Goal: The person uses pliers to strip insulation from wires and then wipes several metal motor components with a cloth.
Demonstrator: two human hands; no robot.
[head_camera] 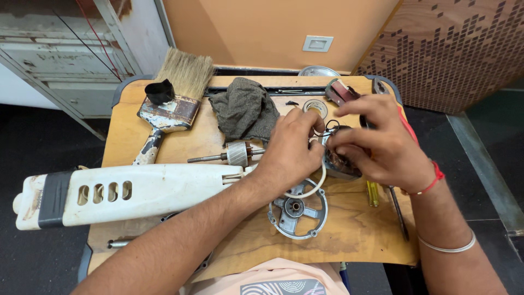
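Note:
My left hand [288,148] and my right hand [376,143] both grip a small motor stator [339,163] with copper windings and thin black wires, held just above a wooden board [349,229]. A white cable loops from it under my left hand. Just left of that hand lies a motor rotor [234,154] with its steel shaft. A round metal end cover [297,212] with spokes rests on the board below my hands. A long white plastic fan housing [117,192] lies along the left side.
A wide paint brush [172,104] with a black cap, a grey cloth [244,109], a roll of tape [315,107], pliers [341,90] and a yellow-handled screwdriver [373,192] lie on the board. A metal cabinet [71,54] stands at the back left.

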